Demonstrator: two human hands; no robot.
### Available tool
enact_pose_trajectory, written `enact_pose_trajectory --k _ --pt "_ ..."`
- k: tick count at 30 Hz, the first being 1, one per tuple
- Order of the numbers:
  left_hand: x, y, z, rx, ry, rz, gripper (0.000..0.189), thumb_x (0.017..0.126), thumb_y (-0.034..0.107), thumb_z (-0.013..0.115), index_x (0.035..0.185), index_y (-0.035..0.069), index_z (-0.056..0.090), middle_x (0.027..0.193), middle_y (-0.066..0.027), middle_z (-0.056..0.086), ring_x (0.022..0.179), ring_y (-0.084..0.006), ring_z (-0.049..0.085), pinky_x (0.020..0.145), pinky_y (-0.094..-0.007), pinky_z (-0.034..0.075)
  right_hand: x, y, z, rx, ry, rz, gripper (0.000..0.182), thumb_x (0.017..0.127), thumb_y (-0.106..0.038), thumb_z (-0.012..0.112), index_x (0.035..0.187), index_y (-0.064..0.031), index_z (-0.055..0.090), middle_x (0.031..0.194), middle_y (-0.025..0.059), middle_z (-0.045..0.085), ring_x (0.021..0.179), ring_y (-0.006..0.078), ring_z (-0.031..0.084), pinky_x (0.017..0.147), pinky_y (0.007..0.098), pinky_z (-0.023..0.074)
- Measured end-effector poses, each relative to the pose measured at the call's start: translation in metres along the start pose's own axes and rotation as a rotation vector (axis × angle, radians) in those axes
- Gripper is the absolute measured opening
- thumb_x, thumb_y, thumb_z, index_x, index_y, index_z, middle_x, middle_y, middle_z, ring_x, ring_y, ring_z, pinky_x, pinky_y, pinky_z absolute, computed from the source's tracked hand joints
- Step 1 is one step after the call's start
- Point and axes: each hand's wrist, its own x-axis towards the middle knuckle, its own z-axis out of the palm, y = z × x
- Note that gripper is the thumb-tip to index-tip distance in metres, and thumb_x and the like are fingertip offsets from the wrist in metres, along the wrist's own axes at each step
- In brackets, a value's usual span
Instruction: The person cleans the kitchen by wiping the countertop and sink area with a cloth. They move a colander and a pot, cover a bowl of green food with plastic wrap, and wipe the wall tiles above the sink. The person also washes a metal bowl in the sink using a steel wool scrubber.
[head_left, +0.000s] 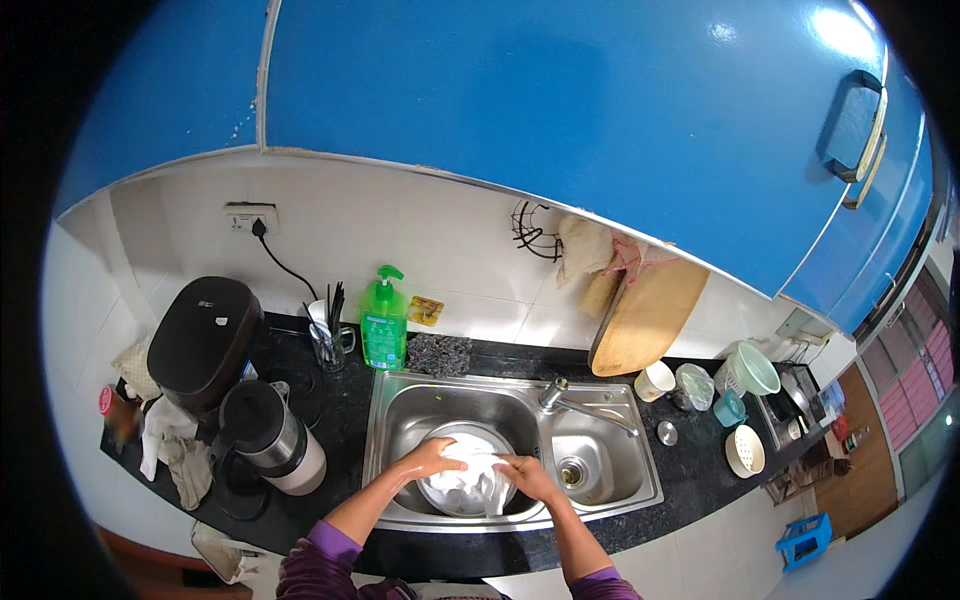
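A wet white cloth (471, 459) is bunched between my two hands, above a round metal basin (457, 508). The basin sits in the larger bowl of a stainless steel double sink (405, 409). My left hand (435, 459) grips the cloth from the left, its thumb towards the middle. On the other side my right hand (525, 475) pinches the cloth, and one end hangs down over the basin's near rim. A chrome faucet (555, 393) has its spout swung over the smaller bowl on the right.
A green pump bottle (384, 322) stands behind the sink. To the left are an electric kettle (274, 439), a rice cooker (202, 345) and crumpled cloths (184, 457). A wooden cutting board (649, 319) leans behind the faucet. Blue cabinets (525, 97) hang overhead.
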Motion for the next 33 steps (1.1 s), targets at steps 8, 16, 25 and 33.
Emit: enact_pose_trajectory --k 8,16,25,33 --pt "0.006 -0.007 0.003 -0.358 0.028 -0.073 0.06 0.068 0.018 0.073 0.116 -0.006 0.045 0.107 -0.014 0.053 0.098 -0.0184 0.051 0.083 -0.029 0.042 -0.022 0.02 -0.014 0.197 -0.038 0.321 0.036 0.086 -0.024 0.054 0.117 -0.0052 0.054 0.091 0.0093 0.062 0.079 0.0199 0.056 0.073 0.0268 0.0428" --pt "0.011 0.043 0.084 0.41 -0.138 0.288 0.061 0.065 0.028 0.068 0.113 -0.002 0.044 0.108 -0.0234 0.049 0.1 -0.035 0.051 0.082 -0.04 0.043 -0.015 0.068 0.032 1.287 0.123 0.479 0.039 0.088 -0.03 0.043 0.11 0.0003 0.051 0.106 0.0125 0.058 0.098 0.0258 0.055 0.088 0.0385 0.0435" --pt "0.025 0.035 0.084 0.184 0.017 0.655 0.04 0.075 0.021 0.06 0.107 0.001 0.048 0.077 -0.0183 0.06 0.072 -0.036 0.059 0.062 -0.0432 0.045 -0.022 0.082 0.071 1.594 0.337 0.396 0.041 0.088 -0.03 0.043 0.114 0.0015 0.047 0.103 0.0144 0.056 0.097 0.0274 0.054 0.087 0.0369 0.0419" --pt "0.043 0.026 0.072 0.068 0.714 0.831 0.015 0.076 0.004 0.056 0.091 0.005 0.056 0.073 -0.0104 0.056 0.068 -0.0275 0.058 0.057 -0.0358 0.047 0.038 0.12 0.03 1.401 0.491 0.347 0.043 0.088 -0.029 0.043 0.116 0.0028 0.044 0.108 0.0168 0.052 0.1 0.0285 0.05 0.088 0.0368 0.0399"
